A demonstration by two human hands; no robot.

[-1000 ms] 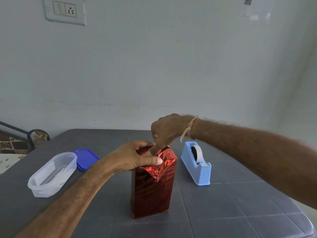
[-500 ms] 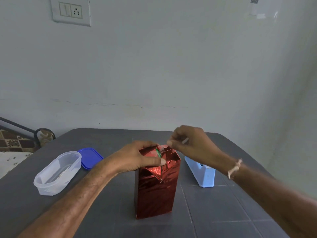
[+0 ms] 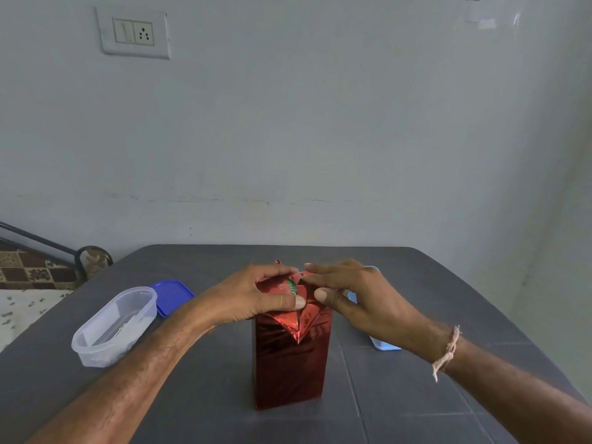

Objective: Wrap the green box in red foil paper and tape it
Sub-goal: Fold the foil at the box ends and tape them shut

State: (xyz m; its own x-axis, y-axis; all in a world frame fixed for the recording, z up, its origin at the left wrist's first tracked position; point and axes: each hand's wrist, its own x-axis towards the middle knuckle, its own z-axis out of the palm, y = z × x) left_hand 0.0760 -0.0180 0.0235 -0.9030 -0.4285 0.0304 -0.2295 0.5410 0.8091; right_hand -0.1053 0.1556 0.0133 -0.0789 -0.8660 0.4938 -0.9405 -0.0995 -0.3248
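A tall box stands upright on the dark grey table [image 3: 416,395], wrapped in red foil paper [image 3: 290,366]. A sliver of the green box [image 3: 292,287] shows through a gap in the foil at the top. My left hand [image 3: 256,299] grips the top left of the box, thumb pressing the folded foil flap on the near side. My right hand [image 3: 358,299] holds the top right, thumb on the near flap and fingers over the top edge. The flaps meet in a downward point on the near face.
A light blue tape dispenser [image 3: 384,344] sits behind my right hand, mostly hidden. At the left lie a clear plastic container [image 3: 112,328] and its blue lid [image 3: 173,296]. The wall is close behind the table; a bed frame shows at far left.
My right hand came from above the box top and now rests on the right side of the top, thumb on the foil. The left hand kept its grip.
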